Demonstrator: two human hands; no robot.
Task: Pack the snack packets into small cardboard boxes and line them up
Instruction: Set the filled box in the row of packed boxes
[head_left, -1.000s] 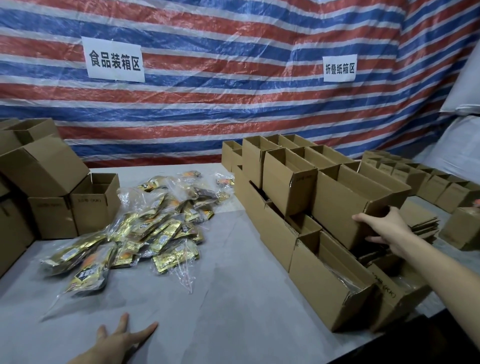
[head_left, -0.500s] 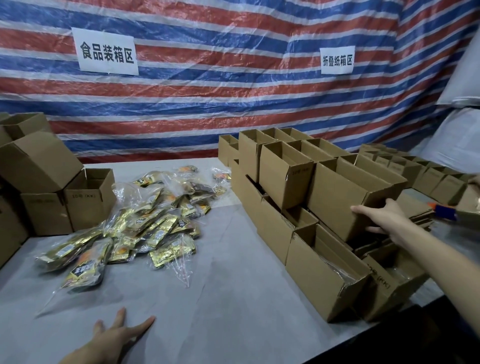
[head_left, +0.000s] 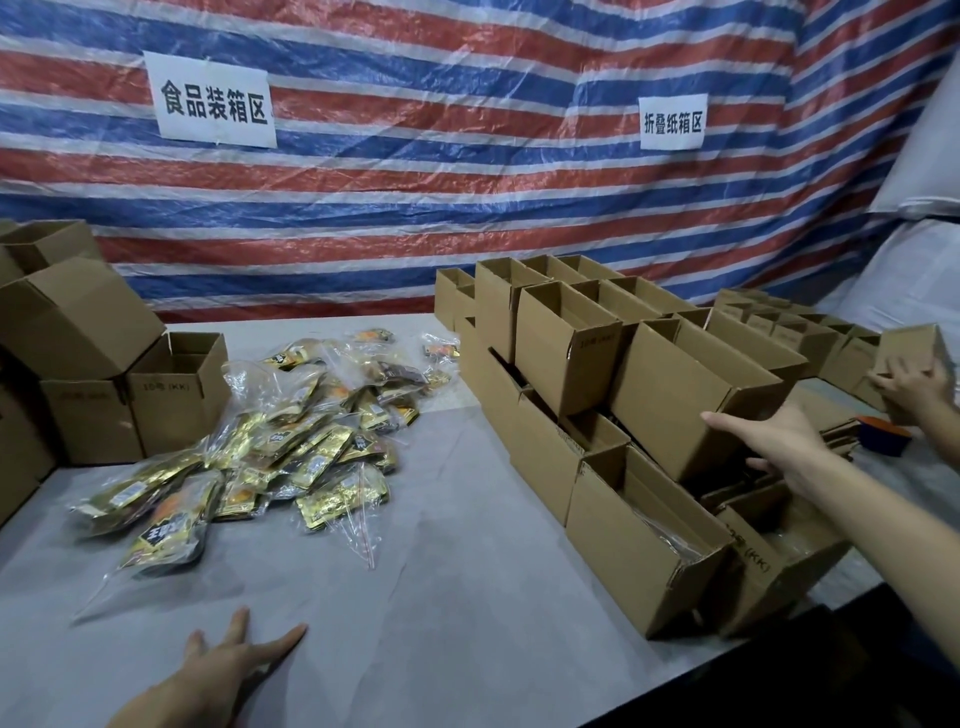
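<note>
two signs: 食品装箱区, 折叠纸箱区; boxes marked 10号 (kk); left hand flat on table, right hand grips upper box.

The left hand is lying flat, fingers spread, on the grey table, near a heap of gold foil snack packets in clear bags. The right hand is gripping the near end of an open brown cardboard box sitting atop the stacked boxes.
</note>
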